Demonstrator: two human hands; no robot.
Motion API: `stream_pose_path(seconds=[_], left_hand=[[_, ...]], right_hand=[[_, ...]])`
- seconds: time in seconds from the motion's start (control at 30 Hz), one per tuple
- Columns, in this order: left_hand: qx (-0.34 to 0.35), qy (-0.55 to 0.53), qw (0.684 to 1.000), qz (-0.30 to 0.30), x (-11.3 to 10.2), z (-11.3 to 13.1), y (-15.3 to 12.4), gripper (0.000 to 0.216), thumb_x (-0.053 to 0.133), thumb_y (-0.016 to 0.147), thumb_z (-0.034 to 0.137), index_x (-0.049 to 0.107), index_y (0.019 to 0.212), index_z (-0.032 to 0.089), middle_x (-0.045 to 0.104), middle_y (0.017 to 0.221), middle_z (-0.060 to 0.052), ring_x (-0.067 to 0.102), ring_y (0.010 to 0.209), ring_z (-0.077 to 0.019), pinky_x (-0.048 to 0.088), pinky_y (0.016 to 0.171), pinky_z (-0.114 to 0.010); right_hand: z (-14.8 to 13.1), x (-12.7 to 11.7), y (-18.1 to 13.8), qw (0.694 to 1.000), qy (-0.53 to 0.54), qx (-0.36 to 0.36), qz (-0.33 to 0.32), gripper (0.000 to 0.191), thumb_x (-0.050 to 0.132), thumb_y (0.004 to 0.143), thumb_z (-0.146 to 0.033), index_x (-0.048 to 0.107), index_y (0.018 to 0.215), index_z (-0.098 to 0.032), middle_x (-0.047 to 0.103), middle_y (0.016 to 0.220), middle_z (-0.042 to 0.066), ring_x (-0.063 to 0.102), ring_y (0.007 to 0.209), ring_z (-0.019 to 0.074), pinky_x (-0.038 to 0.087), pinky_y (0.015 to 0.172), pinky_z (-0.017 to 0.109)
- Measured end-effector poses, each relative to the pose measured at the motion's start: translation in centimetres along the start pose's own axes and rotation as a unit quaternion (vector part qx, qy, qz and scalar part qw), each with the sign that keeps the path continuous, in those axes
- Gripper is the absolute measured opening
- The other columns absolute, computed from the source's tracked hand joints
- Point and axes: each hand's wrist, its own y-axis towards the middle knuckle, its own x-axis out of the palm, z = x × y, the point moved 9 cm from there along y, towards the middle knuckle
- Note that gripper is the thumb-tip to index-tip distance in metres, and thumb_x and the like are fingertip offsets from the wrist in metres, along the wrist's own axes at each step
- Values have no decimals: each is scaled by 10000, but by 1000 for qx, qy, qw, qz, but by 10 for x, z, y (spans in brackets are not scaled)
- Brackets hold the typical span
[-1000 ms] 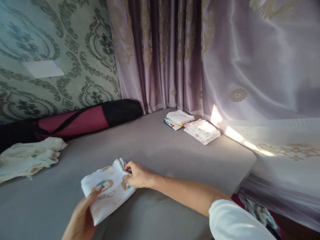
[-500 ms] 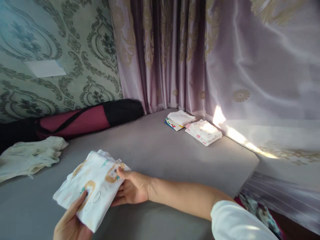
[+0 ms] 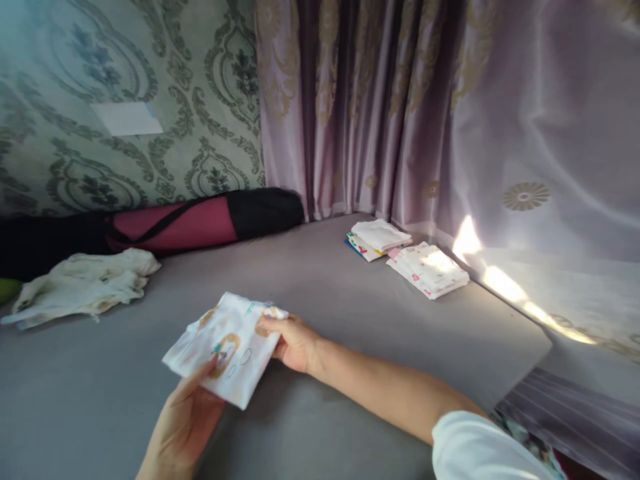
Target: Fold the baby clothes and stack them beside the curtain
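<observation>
A folded white cloth (image 3: 240, 337) printed with tan arches and small clouds is held between my two hands, above the grey bed surface (image 3: 300, 280). My left hand (image 3: 193, 413) grips its near edge, thumb on top and fingers underneath. At the far right corner my right hand (image 3: 295, 343) pinches it, thumb above, the other fingers partly hidden beneath. What the cloth is, a garment or a sheet, I cannot tell.
Two folded stacks, a white-topped one (image 3: 380, 235) and a pink-printed one (image 3: 427, 270), lie near the curtain (image 3: 370, 120). A crumpled cream cloth (image 3: 90, 283) is at left, before a long maroon-and-black bag (image 3: 200, 223) against the wall. The bed's edge runs along the right.
The view has turned a little left, so the surroundings sit farther right. Both hands carry the folded cloth slightly farther from me, keeping their hold on it.
</observation>
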Motion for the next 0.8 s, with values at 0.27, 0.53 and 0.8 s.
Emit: stream_pose_path(seconds=[0.27,0.53,0.8], left_hand=[[-67,-62,995,34,-26,-8,17,400,412,867,50,546,1243,79,633,1218,-195,678,1034,-234,624,757,-324],[-65,-76,991,89,-47,-2,24,235,412,864,19,622,934,99,682,986,-119,694,765,-145,600,609,-224],[-85,-51,989,108,-48,-3,24,240,408,850,3,619,922,92,652,839,-78,647,655,-113,578,550,-197]], right_hand=[[-113,-56,-33,983,-151,-100,41,347,820,536,-119,688,852,-174,739,815,36,690,755,203,560,746,352],[-278,-114,-76,924,-205,-275,166,209,614,708,-20,699,847,-152,720,1060,126,676,964,248,528,904,428],[-376,-146,-78,888,-149,-375,220,280,470,825,-39,679,987,-131,647,1222,167,647,1059,188,459,988,403]])
